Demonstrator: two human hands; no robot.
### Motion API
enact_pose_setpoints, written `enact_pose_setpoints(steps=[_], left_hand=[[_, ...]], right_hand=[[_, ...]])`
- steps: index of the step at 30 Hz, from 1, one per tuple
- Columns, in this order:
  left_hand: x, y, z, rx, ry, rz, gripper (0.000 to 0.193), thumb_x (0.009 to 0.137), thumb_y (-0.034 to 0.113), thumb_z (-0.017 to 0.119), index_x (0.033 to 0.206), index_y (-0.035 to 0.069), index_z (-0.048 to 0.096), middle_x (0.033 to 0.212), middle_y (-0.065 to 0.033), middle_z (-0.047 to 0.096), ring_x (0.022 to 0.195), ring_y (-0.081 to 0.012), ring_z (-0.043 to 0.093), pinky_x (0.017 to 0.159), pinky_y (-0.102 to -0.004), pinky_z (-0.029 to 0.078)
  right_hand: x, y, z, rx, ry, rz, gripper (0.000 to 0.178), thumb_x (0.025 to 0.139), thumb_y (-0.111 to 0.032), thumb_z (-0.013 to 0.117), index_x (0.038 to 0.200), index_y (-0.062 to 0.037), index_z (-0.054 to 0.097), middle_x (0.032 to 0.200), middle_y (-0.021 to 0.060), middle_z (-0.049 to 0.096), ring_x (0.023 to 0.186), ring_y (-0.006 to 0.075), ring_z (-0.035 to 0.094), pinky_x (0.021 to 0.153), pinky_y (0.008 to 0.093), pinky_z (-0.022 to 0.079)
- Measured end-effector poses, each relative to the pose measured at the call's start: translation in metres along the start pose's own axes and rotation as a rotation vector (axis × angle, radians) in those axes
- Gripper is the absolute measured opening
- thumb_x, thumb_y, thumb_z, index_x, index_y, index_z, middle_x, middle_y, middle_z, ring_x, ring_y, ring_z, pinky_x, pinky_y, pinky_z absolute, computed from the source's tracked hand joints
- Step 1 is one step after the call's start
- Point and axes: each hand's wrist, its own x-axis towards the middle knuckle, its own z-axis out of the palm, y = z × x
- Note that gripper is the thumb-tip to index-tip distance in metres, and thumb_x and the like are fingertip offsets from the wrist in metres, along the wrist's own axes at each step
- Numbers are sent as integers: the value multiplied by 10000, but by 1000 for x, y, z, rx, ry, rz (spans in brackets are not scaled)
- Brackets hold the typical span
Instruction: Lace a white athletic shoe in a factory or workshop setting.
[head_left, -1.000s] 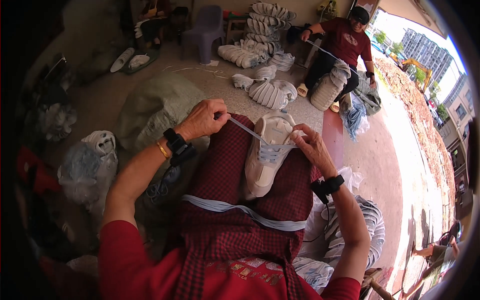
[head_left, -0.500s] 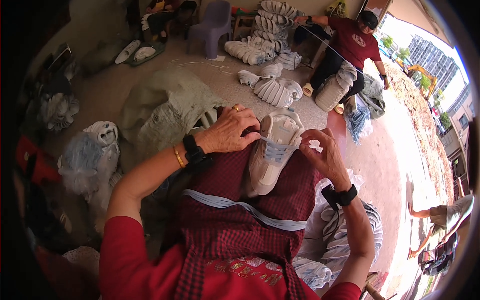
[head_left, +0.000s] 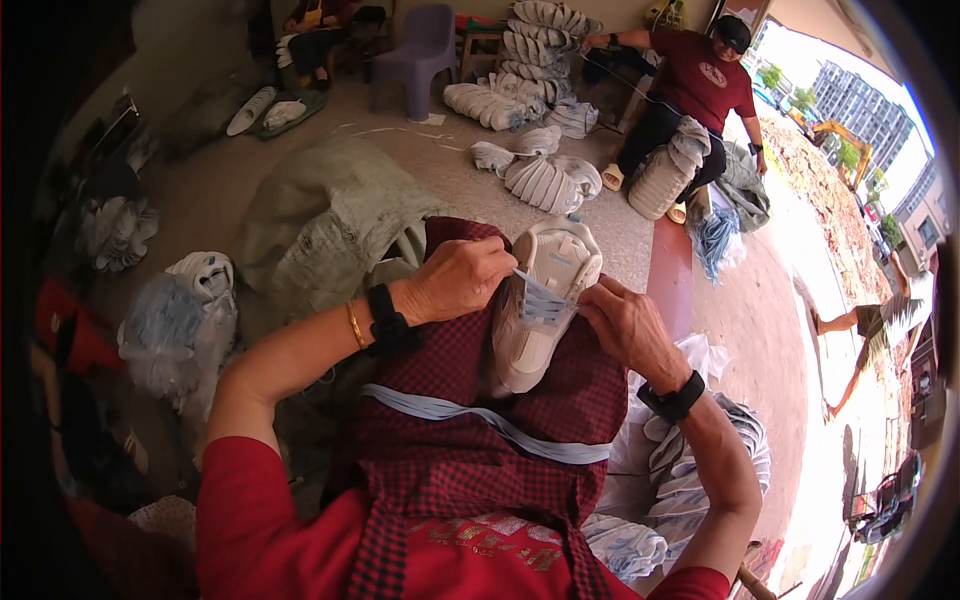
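A white sneaker lies sole-away on my lap, on a red checked cloth. My left hand pinches a pale blue lace at the shoe's left side. At the right side, my right hand grips the same lace where it crosses the eyelets. Another pale blue lace lies loose across my lap below the shoe. Both wrists wear black watches.
A grey-green sack lies on the floor ahead left. Stacks of white shoes sit further away, beside a seated person in a red shirt. A purple stool stands at the back. Laced shoes are piled by my right.
My left hand has come back from an outstretched pull to the shoe's left side. Both hands now sit close together on the lace over the eyelets.
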Motion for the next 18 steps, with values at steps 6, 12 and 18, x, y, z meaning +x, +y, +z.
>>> enact_pose_setpoints(steps=[6,12,18], left_hand=[[4,-15,-1,130,-50,86,137,842,8,656,977,33,655,800,-103,590,700,-313,633,601,-409,513],[-28,-33,-33,136,2,-59,127,863,-6,634,983,4,676,807,-160,621,701,-360,632,583,-421,499],[-82,-96,-126,234,-17,-219,129,928,15,581,1022,-8,666,938,-201,648,891,-387,646,766,-436,500]], right_hand=[[-26,29,-24,-203,-17,42,84,924,-86,606,974,-25,637,749,175,650,660,387,637,583,434,493],[-82,77,-44,-270,49,187,100,912,-124,557,858,-61,501,700,161,594,666,418,593,557,488,434],[-164,85,-118,-413,157,369,112,927,-161,562,864,-69,573,696,190,608,653,416,606,558,478,455]])
